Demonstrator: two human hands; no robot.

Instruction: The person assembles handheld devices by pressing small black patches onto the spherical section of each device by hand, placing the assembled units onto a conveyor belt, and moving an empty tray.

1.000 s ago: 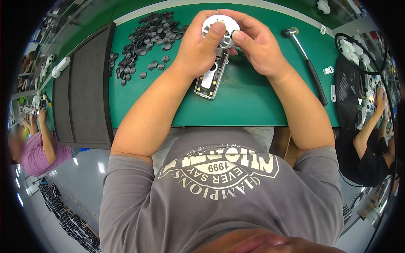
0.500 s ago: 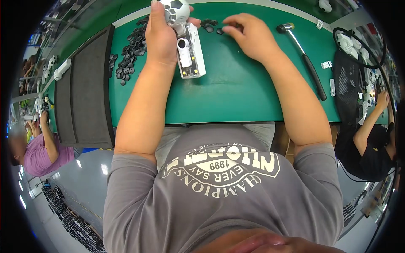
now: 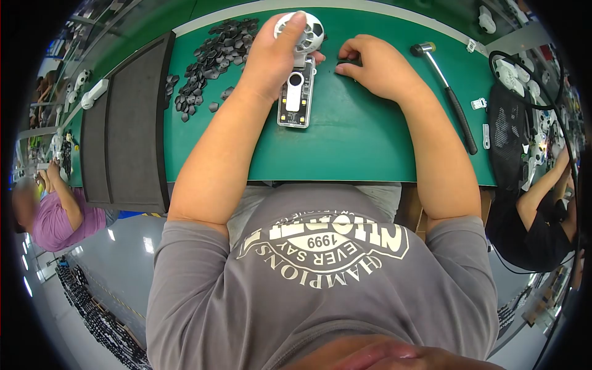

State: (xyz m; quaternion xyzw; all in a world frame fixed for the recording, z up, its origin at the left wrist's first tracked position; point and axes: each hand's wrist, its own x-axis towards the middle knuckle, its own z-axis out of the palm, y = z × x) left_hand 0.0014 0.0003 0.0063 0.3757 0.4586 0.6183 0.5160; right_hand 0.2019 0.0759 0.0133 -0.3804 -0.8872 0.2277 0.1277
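My left hand (image 3: 271, 55) is wrapped around a white device with a soccer-ball-shaped head and a flat rectangular body (image 3: 296, 102). The thumb lies over the ball head, and the body, with its black round spot and small yellow squares, points down toward me. To the right, my right hand (image 3: 379, 68) pinches a small black pentagon piece (image 3: 350, 62) between thumb and fingers, just above the green table and apart from the device. A heap of similar black pentagon pieces (image 3: 216, 52) is spread beyond my left forearm.
A hammer (image 3: 450, 98) with a black handle lies on the right of the green table (image 3: 345, 148). A black tray (image 3: 126, 123) stands at the left edge. Black mesh (image 3: 509, 126) and a cable border the right side. One other person sits at each side.
My left hand has brought the device to the right and nearer to me, its body now facing up. My right hand has closed on a black pentagon piece and drawn slightly toward me.
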